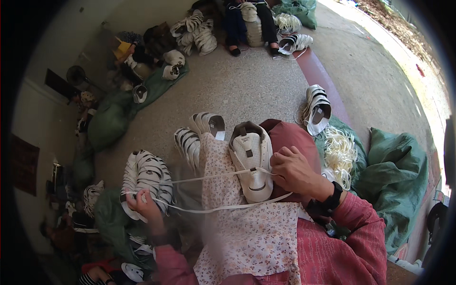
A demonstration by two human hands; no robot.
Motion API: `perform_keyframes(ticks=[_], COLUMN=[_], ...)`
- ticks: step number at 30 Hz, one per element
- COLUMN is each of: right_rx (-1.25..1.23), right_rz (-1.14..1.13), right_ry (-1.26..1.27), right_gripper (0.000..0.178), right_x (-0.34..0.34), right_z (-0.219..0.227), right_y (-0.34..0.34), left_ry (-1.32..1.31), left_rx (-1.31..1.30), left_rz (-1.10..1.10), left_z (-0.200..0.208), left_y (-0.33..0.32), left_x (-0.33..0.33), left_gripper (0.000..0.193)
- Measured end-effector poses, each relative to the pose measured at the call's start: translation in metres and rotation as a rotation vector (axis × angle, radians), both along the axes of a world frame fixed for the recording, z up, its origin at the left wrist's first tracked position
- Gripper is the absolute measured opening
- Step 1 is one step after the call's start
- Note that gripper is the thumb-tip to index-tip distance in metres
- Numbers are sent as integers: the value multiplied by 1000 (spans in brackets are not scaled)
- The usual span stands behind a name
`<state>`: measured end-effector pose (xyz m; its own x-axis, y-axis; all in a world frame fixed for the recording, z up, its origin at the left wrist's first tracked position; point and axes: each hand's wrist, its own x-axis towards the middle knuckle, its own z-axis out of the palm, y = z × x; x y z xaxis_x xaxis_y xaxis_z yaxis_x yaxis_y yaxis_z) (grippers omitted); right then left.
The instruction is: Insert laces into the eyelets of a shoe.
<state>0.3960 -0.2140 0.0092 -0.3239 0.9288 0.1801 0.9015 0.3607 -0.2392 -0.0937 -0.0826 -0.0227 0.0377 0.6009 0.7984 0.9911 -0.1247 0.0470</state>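
Note:
A white shoe upper with a dark lining lies across my lap, its mesh tongue facing up. A long white shoelace passes by the toe-end of its opening and stretches left in two strands. My left hand is closed on the lace, held out beside a stack of white uppers. Close against the shoe upper's right side, my right hand has its fingers bent and pinched on the lace. Its fingertips are partly hidden. A flower-patterned apron covers my lap under the strands.
More nested uppers stand ahead and to the right. A bundle of white laces lies on green sacking at my right. Across the floor a person sits among stacked uppers; other people and green sacks are at the left.

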Motion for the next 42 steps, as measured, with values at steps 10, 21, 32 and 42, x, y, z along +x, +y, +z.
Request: perform_keyframes(ticks=[10,21,32,42], right_rx=[42,640,140,289], right_rz=[149,-270,-722,-767], right_ry=[2534,2398,2600,2460], right_gripper=[19,19,32,26], right_x=[82,290,192,220], right_z=[31,-49,-127,-125], right_y=[-67,-241,-146,-172], left_ry=[-2079,-2251,-838,-860], left_rx=[-504,-548,178,201], left_rz=[-597,-465,545,367], left_z=[-19,-89,-55,-61], left_y=[11,46,13,-64], left_x=[47,-103,-279,-304], left_gripper=[26,32,28,18])
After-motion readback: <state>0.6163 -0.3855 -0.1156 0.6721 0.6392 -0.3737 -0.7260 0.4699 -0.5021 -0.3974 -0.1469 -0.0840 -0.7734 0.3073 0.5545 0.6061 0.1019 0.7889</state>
